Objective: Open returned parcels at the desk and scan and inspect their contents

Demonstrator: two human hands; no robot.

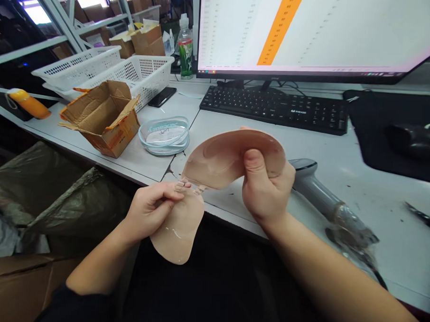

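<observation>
Between my hands is a beige stick-on bra [215, 163], its two glossy cups joined by a small clear clasp. My right hand [267, 184] grips the raised cup, thumb on the inner face and fingers hidden behind. Pinched at the clasp, my left hand [151, 205] has the other cup [178, 233] hanging below it, past the table's front edge. On the table to the left of the raised cup lies a clear pouch with pale blue edging [164, 135], with a white label inside.
An open cardboard box [111, 128] and white plastic baskets [143, 75] stand at the left. A keyboard [274, 106] lies below the monitor [313, 37]. To the right are a barcode scanner [320, 194], a mouse [410, 140] and a dark knife-like tool [424, 217]. A bottle [185, 50] stands behind.
</observation>
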